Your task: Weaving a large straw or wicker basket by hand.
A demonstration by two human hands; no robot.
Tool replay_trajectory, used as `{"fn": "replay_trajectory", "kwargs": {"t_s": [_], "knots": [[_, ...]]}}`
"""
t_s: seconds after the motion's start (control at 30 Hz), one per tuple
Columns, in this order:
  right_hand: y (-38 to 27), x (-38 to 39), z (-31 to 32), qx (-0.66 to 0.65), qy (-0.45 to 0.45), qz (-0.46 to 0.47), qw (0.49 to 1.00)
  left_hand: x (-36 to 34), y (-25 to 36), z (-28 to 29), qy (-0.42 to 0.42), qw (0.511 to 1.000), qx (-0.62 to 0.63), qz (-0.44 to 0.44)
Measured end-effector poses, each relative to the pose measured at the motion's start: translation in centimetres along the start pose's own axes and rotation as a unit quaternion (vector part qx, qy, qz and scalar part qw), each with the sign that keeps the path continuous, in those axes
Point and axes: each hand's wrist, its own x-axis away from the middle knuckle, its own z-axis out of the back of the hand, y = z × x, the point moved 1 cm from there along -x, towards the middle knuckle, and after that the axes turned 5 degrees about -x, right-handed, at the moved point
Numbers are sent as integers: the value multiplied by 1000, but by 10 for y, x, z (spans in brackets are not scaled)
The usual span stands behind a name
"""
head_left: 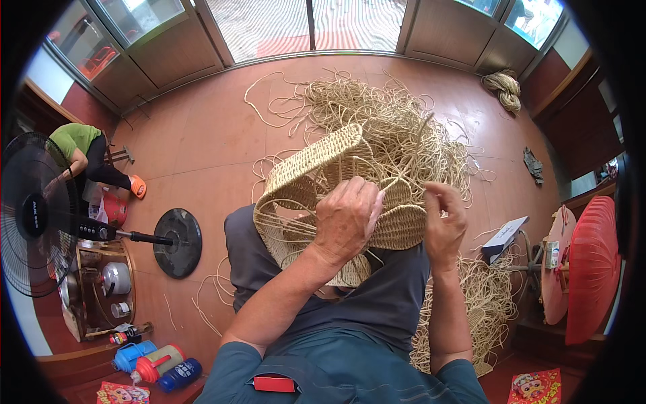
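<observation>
A half-round woven piece of straw-coloured cord (313, 161), like a basket with a broad rim and curved inner loops, rests across my lap. My left hand (346, 214) is closed over its middle, gripping the woven work; the fingertips are partly hidden. To the right, my right hand (445, 222) is raised beside a woven loop (398, 227), thumb and fingers pinched together. Any strand between those fingers is too fine to make out.
A big heap of loose cord (377, 101) covers the floor ahead, with another heap (474, 316) by my right leg. On the left stand a fan (40, 215) with a round black base (177, 242) and a bent-over person (84, 151). A red stool (592, 269) is at right.
</observation>
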Motion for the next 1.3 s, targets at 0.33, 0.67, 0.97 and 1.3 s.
{"fn": "replay_trajectory", "kwargs": {"t_s": [0.33,0.67,0.97,1.3], "knots": [[-27,16,-56,-58,-59,154,985,2,-7,6,-3,1000,17,15],[-38,6,-51,-168,-133,-8,977,3,-10,16,-14,992,98,83],[-29,6,-64,-316,-162,-79,931,6,-22,25,-13,997,75,29],[-33,16,-61,-257,-127,-20,958,-4,-7,31,-71,996,-27,-42]]}}
